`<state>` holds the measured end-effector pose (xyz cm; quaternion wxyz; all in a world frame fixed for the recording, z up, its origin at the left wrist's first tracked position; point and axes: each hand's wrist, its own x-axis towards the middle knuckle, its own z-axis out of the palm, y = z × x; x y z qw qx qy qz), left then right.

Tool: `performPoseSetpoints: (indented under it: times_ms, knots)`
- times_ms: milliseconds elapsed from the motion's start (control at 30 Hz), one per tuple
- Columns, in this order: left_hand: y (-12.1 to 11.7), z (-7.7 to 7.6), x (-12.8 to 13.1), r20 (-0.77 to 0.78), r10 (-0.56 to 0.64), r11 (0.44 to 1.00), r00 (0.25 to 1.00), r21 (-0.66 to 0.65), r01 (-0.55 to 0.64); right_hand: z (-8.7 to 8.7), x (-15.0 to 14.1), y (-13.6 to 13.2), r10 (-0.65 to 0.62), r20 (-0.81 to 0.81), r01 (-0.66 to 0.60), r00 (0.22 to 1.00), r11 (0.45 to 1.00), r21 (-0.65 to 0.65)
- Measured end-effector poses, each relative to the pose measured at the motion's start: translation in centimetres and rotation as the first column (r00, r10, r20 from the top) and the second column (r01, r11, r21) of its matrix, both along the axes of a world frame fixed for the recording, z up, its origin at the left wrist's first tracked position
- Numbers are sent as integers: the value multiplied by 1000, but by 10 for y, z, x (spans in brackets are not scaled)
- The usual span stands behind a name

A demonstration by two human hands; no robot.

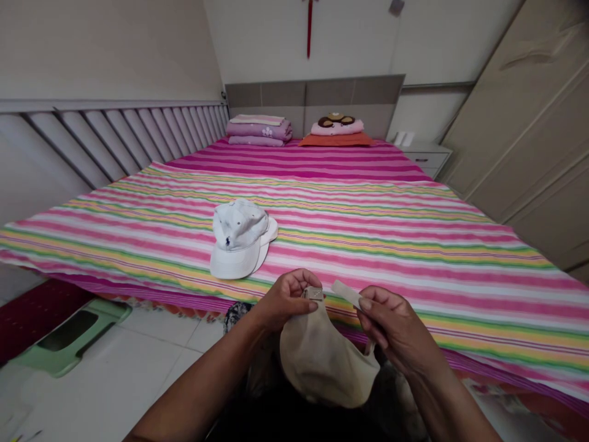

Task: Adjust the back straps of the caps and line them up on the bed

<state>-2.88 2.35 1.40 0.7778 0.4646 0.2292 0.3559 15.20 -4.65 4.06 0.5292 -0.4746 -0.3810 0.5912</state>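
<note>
Left hand: I pinch the buckle of a beige cap
Right hand: I pinch its strap
White caps: on bed

Two bare hands raised close together, left hand with thumb and fingers pinched, right hand pinching just beside it, bare forearms angling inward from below.

Soft, rather dim indoor light fell evenly, its source out of view, leaving faint shadows and no harsh glare. Wide-angle distortion stretched the edges; the far corners darkened, and the hands seemed slightly soft, perhaps from motion.
</note>
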Motion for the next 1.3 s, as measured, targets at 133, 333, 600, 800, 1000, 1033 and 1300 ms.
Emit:
performPoseSetpoints:
  times_ms: [133,333,600,800,1000,1033,1300]
  knots:
    - [0,-1,0,18,24,999,1000,-28,-24,1,-1,1,15,27,-16,1000,1000,25]
    - [-2,0,0,62,24,1000,998,-6,-23,1,-2,3,59,14,-59,998,998,16]
    - [-1,-8,-1,80,52,998,995,12,-54,2,-4,4,78,5,-78,997,997,-7]
    - [-1,-12,-1,71,103,994,992,32,-105,1,-4,3,99,-15,-99,995,995,-5]
    - [-2,-12,-1,79,118,993,990,21,-120,1,-6,2,113,-37,-114,993,993,-24]
    - [-3,-12,-1,82,122,992,989,22,-124,1,-7,2,115,-43,-116,992,993,-24]
    - [-4,-12,0,81,130,991,988,8,-131,1,-8,3,121,-62,-123,991,992,-24]
